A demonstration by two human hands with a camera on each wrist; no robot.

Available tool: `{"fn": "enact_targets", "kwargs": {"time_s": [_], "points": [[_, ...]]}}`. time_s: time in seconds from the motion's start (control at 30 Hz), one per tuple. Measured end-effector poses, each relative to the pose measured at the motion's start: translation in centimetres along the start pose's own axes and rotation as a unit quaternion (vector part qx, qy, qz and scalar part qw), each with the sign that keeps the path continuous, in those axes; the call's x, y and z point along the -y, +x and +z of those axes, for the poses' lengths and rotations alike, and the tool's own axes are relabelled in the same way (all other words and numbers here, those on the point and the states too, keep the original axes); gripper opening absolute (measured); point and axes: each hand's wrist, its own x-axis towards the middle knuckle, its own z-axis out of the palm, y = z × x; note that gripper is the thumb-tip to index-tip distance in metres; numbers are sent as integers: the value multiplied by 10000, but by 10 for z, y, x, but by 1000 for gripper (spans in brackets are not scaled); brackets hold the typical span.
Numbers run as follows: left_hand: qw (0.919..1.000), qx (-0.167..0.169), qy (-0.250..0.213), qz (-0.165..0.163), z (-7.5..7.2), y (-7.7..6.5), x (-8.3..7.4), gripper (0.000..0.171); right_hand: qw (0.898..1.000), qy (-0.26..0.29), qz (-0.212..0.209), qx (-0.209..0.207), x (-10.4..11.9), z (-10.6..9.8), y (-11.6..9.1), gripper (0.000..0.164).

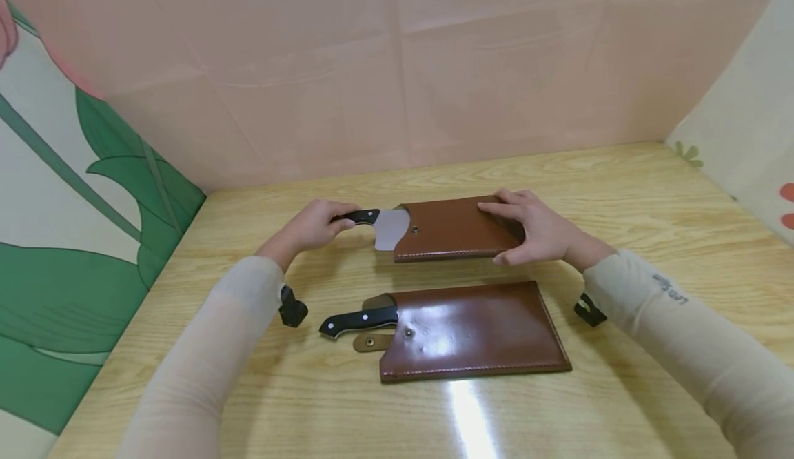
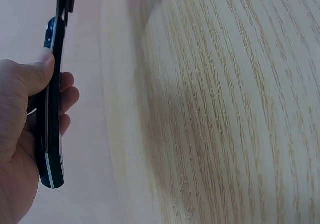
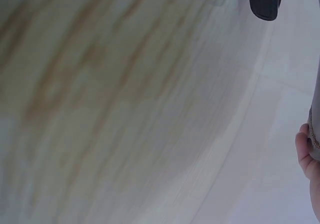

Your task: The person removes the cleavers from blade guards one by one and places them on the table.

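My left hand (image 1: 318,225) grips the black riveted handle (image 1: 370,216) of a cleaver, thumb on one side and fingers on the other in the left wrist view. Part of its silver blade (image 1: 391,230) shows outside a brown leather sheath (image 1: 455,228); the rest is hidden inside. At the sheath's right end my right hand (image 1: 540,228) holds it, fingers along the top and thumb at the lower edge. Nearer to me, a second cleaver (image 1: 360,320) lies in a glossy brown sheath (image 1: 471,335), only its black handle showing.
Both cleavers are over a light wood-grain table (image 1: 298,404). The nearer sheath has a loose snap strap (image 1: 371,342) beside the handle. A pink cloth wall (image 1: 397,66) stands behind, with a leaf-patterned panel (image 1: 37,293) at left. Each wrist carries a small black device.
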Motion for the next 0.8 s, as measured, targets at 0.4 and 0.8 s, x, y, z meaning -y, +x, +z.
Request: {"fn": "enact_targets", "kwargs": {"time_s": [0.4, 0.8], "points": [[10000, -14, -16, 10, -1, -2, 0, 37, 10000, 12, -6, -30, -1, -1, -2, 87], [10000, -35, -61, 43, -2, -2, 2, 36, 10000, 54, -17, -48, -3, -1, -4, 86]]}}
